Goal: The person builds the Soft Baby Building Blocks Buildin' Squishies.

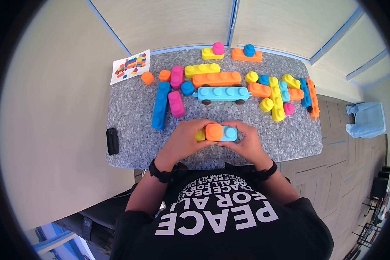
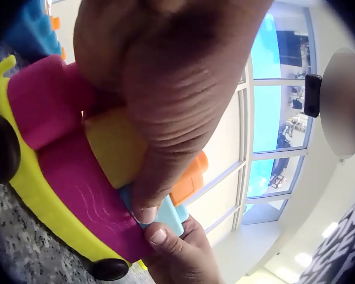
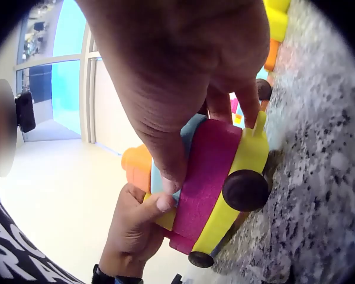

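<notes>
A toy block car stands close in front of the person, with a yellow wheeled base [image 3: 254, 148] and black wheels. Magenta blocks [image 3: 210, 165] sit along the base. Above them are a yellow block [image 2: 112, 145] and a light blue block [image 2: 168, 219], with an orange block [image 1: 213, 132] on top. The left hand [image 1: 184, 141] grips the car from the left, and the right hand [image 1: 249, 143] grips it from the right. In both wrist views the thumbs press near each other on the side of the upper blocks. Most other fingers are hidden behind the car.
Beyond the hands, a light blue wheeled base [image 1: 223, 93] stands before a long orange block [image 1: 216, 79]. A long blue block [image 1: 160, 106] lies left; several blocks cluster around a yellow one [image 1: 276, 99] at right. A picture sheet [image 1: 131, 67] and black case [image 1: 112, 141] lie along the left edge.
</notes>
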The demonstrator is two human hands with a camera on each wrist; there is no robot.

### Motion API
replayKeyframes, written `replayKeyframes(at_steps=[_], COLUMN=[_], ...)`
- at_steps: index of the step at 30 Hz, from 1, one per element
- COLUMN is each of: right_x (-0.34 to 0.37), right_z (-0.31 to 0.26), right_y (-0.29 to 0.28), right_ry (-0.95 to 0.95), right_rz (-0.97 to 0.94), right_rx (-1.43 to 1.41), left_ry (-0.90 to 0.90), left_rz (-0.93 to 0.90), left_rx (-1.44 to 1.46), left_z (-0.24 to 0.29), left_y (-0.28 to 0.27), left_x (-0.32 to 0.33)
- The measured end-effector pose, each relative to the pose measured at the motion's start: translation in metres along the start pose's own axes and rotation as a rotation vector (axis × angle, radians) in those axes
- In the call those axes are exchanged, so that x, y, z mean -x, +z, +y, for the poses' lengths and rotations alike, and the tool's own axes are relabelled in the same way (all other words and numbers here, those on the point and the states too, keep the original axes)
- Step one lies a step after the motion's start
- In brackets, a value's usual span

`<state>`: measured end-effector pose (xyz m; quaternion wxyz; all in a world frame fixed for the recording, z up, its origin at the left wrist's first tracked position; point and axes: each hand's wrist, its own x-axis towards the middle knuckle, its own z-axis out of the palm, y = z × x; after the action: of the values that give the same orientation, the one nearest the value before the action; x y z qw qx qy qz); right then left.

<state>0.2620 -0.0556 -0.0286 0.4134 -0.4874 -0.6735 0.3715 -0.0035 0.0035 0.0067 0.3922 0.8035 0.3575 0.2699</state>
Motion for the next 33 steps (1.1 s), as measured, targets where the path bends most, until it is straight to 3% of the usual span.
replayKeyframes(at_steps=[6,10,13,15,18,21,24,27,30,32,33], right_x=[0.001,0.007,0.012,0.015,0.016,0.017,0.019,0.018,0.012,0.007,0.004], right_z=[0.001,0.018,0.015,0.017,0.013,0.005,0.003,0.002,-0.011,-0.025,-0.032], right_y=[-0.006,-0.023,-0.034,-0.039,-0.037,-0.032,-0.028,-0.03,-0.042,-0.048,-0.049], right_ry=[-0.049,-0.162,-0.073,-0.033,-0.01,-0.001,-0.001,-0.032,-0.097,-0.15,-0.178], right_rz=[-0.035,-0.004,0.117,0.142,0.152,0.143,0.146,0.167,0.174,0.186,0.195], right_rx=[-0.051,-0.101,-0.269,-0.279,-0.274,-0.243,-0.228,-0.181,-0.013,0.07,0.083], left_ry=[-0.033,0.044,-0.054,-0.097,-0.054,-0.172,-0.222,-0.173,0.049,-0.058,-0.017], left_rz=[-0.076,0.186,0.451,0.513,0.308,0.163,0.245,0.197,0.355,0.411,0.427], left_rx=[0.079,-0.133,-0.233,-0.179,-0.629,-0.526,-0.442,-0.553,-0.527,-0.242,-0.168], left_z=[0.01,0.009,-0.037,-0.078,-0.173,-0.201,-0.201,-0.231,-0.163,-0.088,-0.051], left_y=[-0.013,-0.067,-0.13,-0.165,-0.195,-0.186,-0.175,-0.188,-0.178,-0.162,-0.151], left_x=[0.001,-0.005,-0.033,-0.052,-0.061,-0.061,-0.064,-0.065,-0.056,-0.052,-0.048])
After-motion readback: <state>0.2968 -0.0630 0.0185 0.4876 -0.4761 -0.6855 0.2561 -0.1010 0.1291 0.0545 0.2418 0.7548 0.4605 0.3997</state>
